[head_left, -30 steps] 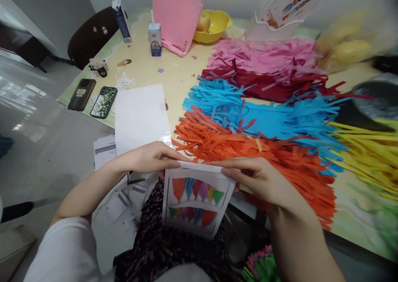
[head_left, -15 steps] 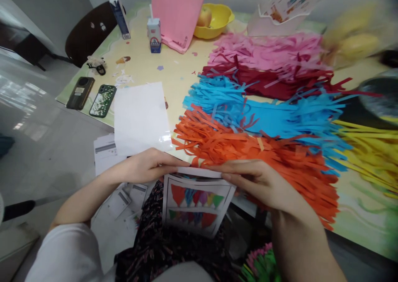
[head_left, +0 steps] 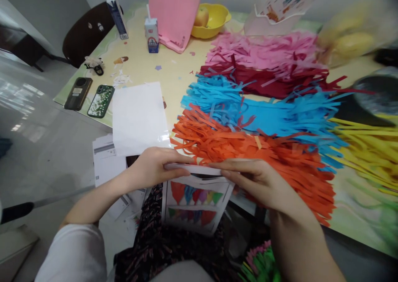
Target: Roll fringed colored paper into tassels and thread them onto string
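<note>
Over my lap I hold a clear plastic bag [head_left: 195,228] by its folded white top edge. A printed card with rows of colourful tassels shows through it. My left hand [head_left: 154,166] pinches the left end of that edge between thumb and fingers. At the right end, my right hand [head_left: 251,176] grips the same strip, fingers closed. Just beyond both hands lies orange fringed paper [head_left: 242,149] at the table's front edge. A white sheet [head_left: 139,118] in a glossy sleeve rests to the left of it.
Behind the orange fringe lie blue [head_left: 270,114], dark red [head_left: 270,79] and pink [head_left: 264,52] fringes, with yellow strips [head_left: 370,153] at right. Two phones [head_left: 100,101], a milk carton [head_left: 151,35] and a yellow bowl [head_left: 211,23] stand on the table [head_left: 133,68]. Green and pink fringe [head_left: 259,259] hangs below.
My left hand has shifted slightly along the bag's top edge, its thumb lying farther right. My right hand stays almost where it was. The whole view has drifted slightly.
</note>
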Action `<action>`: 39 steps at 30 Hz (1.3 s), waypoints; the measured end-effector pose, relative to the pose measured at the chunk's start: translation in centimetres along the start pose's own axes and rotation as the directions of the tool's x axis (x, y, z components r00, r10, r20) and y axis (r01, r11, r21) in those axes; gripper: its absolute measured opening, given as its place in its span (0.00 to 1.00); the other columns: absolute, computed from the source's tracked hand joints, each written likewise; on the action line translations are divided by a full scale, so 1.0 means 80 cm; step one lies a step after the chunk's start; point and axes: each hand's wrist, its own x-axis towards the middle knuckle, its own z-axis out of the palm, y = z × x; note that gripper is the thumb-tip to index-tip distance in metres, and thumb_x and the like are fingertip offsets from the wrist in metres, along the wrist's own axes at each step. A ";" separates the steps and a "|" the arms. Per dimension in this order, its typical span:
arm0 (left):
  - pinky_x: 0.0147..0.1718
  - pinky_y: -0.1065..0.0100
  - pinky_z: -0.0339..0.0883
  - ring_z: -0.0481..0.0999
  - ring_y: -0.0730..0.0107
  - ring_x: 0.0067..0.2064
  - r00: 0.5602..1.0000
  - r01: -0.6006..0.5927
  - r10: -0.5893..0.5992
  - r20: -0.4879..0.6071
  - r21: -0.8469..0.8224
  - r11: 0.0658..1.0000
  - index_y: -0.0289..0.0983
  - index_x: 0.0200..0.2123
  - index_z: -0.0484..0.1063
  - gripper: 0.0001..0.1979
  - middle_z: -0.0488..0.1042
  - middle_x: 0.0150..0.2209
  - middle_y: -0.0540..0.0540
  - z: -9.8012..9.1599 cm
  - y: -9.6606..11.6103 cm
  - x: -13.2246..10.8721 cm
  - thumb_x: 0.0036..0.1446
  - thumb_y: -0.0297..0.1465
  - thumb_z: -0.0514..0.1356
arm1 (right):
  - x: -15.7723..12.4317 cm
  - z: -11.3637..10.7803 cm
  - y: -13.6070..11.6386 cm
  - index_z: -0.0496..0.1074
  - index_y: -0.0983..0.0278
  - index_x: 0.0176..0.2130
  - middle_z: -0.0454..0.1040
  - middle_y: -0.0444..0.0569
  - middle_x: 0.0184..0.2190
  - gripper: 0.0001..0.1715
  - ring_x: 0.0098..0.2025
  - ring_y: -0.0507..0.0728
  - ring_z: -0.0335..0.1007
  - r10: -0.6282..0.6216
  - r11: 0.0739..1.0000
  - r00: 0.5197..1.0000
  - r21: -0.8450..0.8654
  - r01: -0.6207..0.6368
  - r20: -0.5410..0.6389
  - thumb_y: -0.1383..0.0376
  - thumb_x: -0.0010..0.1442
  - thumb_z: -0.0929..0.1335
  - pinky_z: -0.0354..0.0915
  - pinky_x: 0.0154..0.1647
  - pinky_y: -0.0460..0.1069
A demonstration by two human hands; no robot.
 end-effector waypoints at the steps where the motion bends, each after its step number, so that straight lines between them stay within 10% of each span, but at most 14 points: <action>1: 0.36 0.75 0.70 0.81 0.71 0.37 1.000 -0.015 0.015 -0.020 0.041 0.999 0.36 0.49 0.78 0.14 0.82 0.38 0.45 0.003 -0.001 0.000 0.61 0.34 0.64 | 0.000 0.001 0.001 0.80 0.60 0.50 0.82 0.53 0.43 0.18 0.37 0.58 0.80 0.007 1.000 1.000 -0.001 -0.007 -0.002 0.57 0.66 0.66 0.74 0.38 0.49; 9: 0.38 0.75 0.71 0.81 0.71 0.39 0.991 -0.091 0.107 -0.075 0.198 0.976 0.37 0.48 0.77 0.12 0.82 0.40 0.45 0.017 -0.005 -0.002 0.64 0.32 0.59 | 0.002 0.004 0.004 0.81 0.61 0.47 0.82 0.54 0.45 0.18 0.44 0.61 0.80 0.019 1.000 0.999 -0.001 -0.019 -0.035 0.57 0.65 0.66 0.76 0.40 0.50; 39: 0.45 0.69 0.70 0.79 0.65 0.46 0.994 -0.071 0.077 0.073 -0.088 0.994 0.36 0.53 0.74 0.18 0.79 0.45 0.40 0.013 -0.016 0.007 0.61 0.35 0.64 | 0.001 0.004 0.003 0.80 0.61 0.49 0.82 0.54 0.45 0.18 0.45 0.60 0.80 -0.002 0.997 0.999 -0.074 -0.001 -0.032 0.59 0.66 0.65 0.75 0.41 0.49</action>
